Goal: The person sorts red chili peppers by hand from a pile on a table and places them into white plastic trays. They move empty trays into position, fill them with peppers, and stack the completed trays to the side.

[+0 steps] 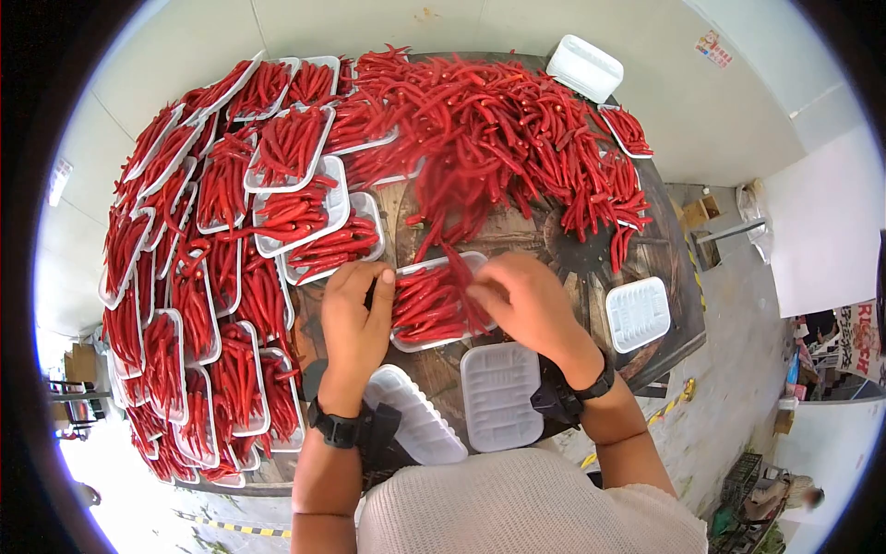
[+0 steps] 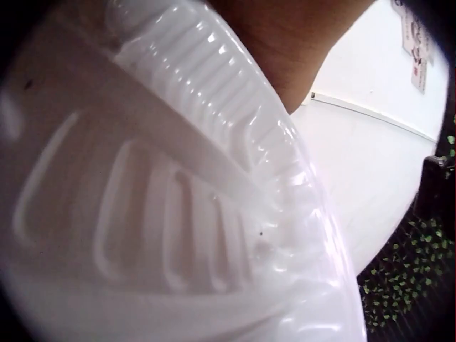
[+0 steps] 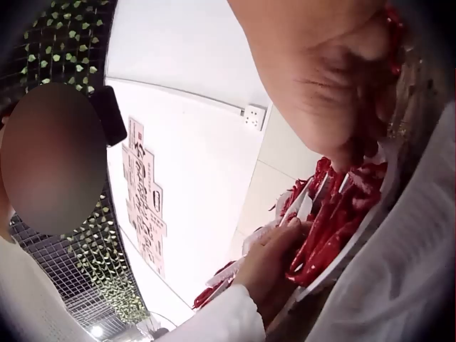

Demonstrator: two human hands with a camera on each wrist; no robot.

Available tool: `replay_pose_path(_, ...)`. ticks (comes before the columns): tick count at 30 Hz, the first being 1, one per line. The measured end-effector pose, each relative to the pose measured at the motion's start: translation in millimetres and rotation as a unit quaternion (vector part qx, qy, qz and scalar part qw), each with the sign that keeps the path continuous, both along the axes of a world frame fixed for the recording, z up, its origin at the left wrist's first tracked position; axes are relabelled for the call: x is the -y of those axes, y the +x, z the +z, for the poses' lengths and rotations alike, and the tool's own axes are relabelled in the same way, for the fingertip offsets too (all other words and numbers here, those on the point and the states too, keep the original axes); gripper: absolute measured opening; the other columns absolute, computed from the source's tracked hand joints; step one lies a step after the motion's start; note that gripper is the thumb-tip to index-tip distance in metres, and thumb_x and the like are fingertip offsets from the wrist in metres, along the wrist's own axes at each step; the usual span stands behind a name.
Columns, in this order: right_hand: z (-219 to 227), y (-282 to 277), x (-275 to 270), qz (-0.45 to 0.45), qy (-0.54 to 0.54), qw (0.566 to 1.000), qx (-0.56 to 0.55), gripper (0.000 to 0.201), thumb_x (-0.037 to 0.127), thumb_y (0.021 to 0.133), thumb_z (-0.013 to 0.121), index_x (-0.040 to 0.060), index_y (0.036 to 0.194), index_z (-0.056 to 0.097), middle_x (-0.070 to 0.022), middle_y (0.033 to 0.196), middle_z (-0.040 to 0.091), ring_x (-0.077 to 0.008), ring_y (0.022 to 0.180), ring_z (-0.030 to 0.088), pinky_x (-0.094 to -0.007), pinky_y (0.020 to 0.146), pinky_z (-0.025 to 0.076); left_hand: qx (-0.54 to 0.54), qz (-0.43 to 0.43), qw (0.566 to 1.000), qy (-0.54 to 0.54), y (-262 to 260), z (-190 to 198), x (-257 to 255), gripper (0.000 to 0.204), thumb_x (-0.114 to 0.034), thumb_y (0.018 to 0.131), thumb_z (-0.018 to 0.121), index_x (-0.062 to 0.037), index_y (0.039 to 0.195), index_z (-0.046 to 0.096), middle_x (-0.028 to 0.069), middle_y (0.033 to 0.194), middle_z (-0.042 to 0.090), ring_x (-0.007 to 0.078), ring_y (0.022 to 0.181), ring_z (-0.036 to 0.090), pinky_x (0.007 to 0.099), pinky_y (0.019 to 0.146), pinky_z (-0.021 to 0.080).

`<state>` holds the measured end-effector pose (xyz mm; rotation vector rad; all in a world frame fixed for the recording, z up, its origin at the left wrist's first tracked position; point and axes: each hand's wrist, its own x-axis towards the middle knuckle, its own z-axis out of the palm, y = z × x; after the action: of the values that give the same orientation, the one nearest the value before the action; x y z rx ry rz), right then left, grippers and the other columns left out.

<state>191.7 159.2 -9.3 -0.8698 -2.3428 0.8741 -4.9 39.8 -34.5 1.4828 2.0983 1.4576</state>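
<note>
In the head view, a white tray of red peppers [image 1: 429, 309] lies between the two hands. The left hand [image 1: 355, 319] is at its left edge, and in the right wrist view the left hand [image 3: 274, 249] rests its fingers against the tray's side and peppers. From the right, the right hand [image 1: 535, 300] pinches a few blurred peppers [image 1: 461, 277] over the tray's right part. The right wrist view shows the right hand [image 3: 320, 78] above the peppers [image 3: 328, 228], fingertips partly hidden. An unfilled white tray [image 2: 142, 192] fills most of the left wrist view.
Unfilled trays lie near the body [image 1: 501, 397] [image 1: 415, 415] and at the right [image 1: 638, 315]. A large pepper heap [image 1: 498, 120] covers the back of the wooden table [image 1: 397, 217]. Filled trays [image 1: 221, 185] overlap at the left. White trays [image 1: 585, 69] stand stacked at the back.
</note>
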Motion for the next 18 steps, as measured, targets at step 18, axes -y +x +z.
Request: replay_pose_path(18, -26, -4, -53, 0.036, 0.270, 0.958, 0.088, 0.023, 0.007, 0.076, 0.069, 0.0071, 0.099, 0.067, -0.0075, 0.101, 0.064, -0.0325, 0.101, 0.057, -0.0445, 0.083, 0.046, -0.003, 0.003, 1.000, 0.002, 1, 1, 0, 0.018, -0.014, 0.094, 0.060, 0.0032, 0.091, 0.065, 0.0182, 0.088, 0.064, 0.0362, 0.083, 0.061, 0.0410, 0.076, 0.047)
